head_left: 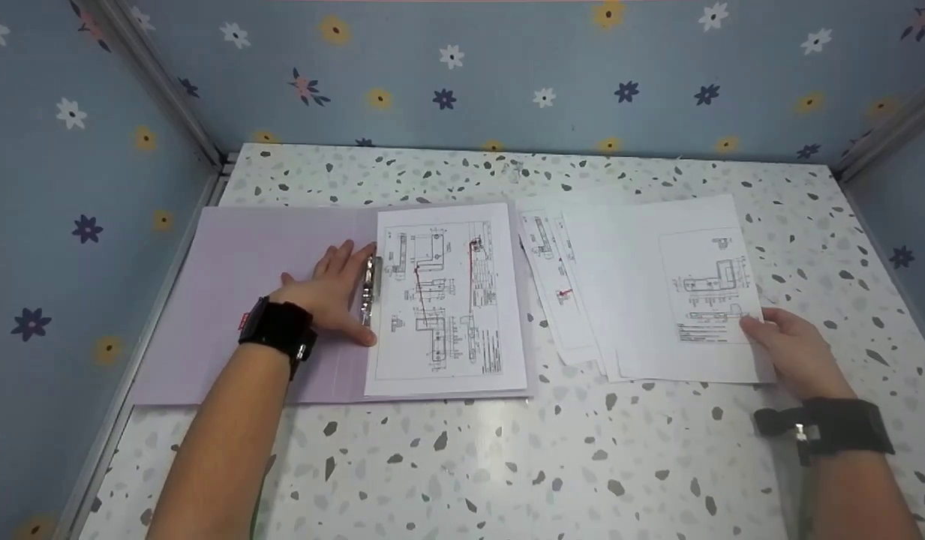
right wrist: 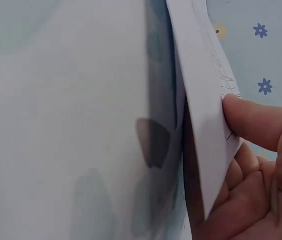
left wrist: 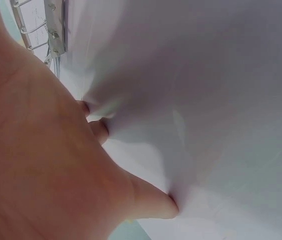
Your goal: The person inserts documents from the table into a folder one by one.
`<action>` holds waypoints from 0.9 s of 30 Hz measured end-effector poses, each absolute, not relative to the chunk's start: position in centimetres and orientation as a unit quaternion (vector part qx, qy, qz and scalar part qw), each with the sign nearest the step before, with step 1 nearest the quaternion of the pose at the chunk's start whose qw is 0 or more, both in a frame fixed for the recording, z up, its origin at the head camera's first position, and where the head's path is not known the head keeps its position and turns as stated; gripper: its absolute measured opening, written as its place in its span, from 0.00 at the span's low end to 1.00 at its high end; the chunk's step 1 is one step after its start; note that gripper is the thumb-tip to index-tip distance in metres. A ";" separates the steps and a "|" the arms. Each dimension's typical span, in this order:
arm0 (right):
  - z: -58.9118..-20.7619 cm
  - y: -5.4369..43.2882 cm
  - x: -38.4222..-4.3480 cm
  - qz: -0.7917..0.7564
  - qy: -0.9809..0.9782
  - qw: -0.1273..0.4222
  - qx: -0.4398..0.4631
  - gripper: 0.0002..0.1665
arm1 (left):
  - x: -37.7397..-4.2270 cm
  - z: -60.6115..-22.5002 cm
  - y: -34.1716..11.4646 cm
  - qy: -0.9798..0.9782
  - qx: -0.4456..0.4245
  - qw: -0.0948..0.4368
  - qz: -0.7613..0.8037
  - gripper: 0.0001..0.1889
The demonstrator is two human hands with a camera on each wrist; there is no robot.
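A lilac ring binder [head_left: 229, 262] lies opened flat, with a stack of punched drawing sheets [head_left: 500, 300] on its right side beside the metal rings [head_left: 368, 292]. My left hand [head_left: 319, 300] rests with spread fingers on the binder, its fingertips and thumb by the rings. In the left wrist view its fingertips [left wrist: 170, 207] press on the lilac cover [left wrist: 230, 125]. To the right, my right hand [head_left: 796, 352] pinches the right edge of a loose drawing sheet [head_left: 706, 352] between thumb and fingers. The right wrist view shows the thumb on the printed side of that paper [right wrist: 205, 115], whose edge is lifted.
More loose sheets [head_left: 552, 300] lie fanned out between the binder and the held sheet, some overlapping. The speckled white table [head_left: 462, 465] is bounded by flowered blue panels [head_left: 507, 75] at the back and sides.
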State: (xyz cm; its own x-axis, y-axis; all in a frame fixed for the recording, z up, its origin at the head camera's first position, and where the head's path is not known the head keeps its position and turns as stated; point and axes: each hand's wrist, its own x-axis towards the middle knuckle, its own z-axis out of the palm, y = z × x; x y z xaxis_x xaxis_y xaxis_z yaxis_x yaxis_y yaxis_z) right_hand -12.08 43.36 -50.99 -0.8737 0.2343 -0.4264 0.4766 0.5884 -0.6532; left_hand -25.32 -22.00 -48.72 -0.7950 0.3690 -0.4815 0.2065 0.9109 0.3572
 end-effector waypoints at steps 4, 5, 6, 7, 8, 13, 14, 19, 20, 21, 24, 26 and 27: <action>-50.9 43.1 -12.0 -0.404 0.878 0.144 0.214 0.56 | -25.4 -48.6 -22.0 0.936 0.154 0.281 0.142 0.81; -50.8 43.1 -12.0 -0.404 0.877 0.144 0.218 0.57 | -25.4 -48.6 -21.9 0.936 0.153 0.282 0.142 0.82; -50.7 43.0 -12.0 -0.403 0.877 0.142 0.220 0.57 | -25.4 -48.5 -21.9 0.936 0.152 0.283 0.143 0.82; -50.6 43.0 -12.0 -0.401 0.878 0.140 0.222 0.57 | -25.4 -48.5 -21.9 0.936 0.151 0.283 0.143 0.82; -50.5 42.9 -12.0 -0.397 0.880 0.137 0.221 0.57 | -25.4 -48.5 -21.9 0.937 0.150 0.283 0.143 0.82; -49.3 42.5 -12.0 -0.379 0.894 0.112 0.210 0.54 | -25.2 -48.6 -22.0 0.937 0.146 0.284 0.142 0.82; -49.0 42.4 -12.0 -0.381 0.894 0.106 0.211 0.53 | -25.2 -48.6 -22.0 0.937 0.146 0.284 0.143 0.82; -47.9 41.4 -12.1 -0.400 0.887 0.073 0.220 0.52 | -25.3 -48.5 -22.0 0.937 0.144 0.282 0.149 0.83; -47.7 41.1 -12.1 -0.407 0.884 0.065 0.222 0.51 | -25.3 -48.5 -21.9 0.937 0.144 0.282 0.150 0.83; -47.5 40.8 -12.2 -0.415 0.880 0.059 0.225 0.51 | -25.3 -48.5 -21.9 0.937 0.143 0.282 0.150 0.83; -47.2 39.9 -12.4 -0.445 0.864 0.039 0.234 0.52 | -25.3 -48.5 -21.9 0.937 0.143 0.281 0.151 0.82; -47.2 39.3 -12.6 -0.465 0.852 0.026 0.238 0.51 | -25.2 -48.6 -22.0 0.937 0.144 0.280 0.150 0.82; -47.2 38.9 -12.7 -0.473 0.848 0.020 0.239 0.51 | -25.2 -48.6 -21.9 0.937 0.146 0.279 0.150 0.82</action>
State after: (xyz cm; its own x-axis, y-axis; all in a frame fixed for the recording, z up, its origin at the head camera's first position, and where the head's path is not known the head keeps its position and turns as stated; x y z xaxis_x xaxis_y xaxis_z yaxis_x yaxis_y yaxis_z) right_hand -12.68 38.88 -47.25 -0.8852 0.3860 -0.2597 0.4238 0.4386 -0.7925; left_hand -25.24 -21.95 -48.64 -0.8013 0.3569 -0.4801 0.1894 0.9126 0.3623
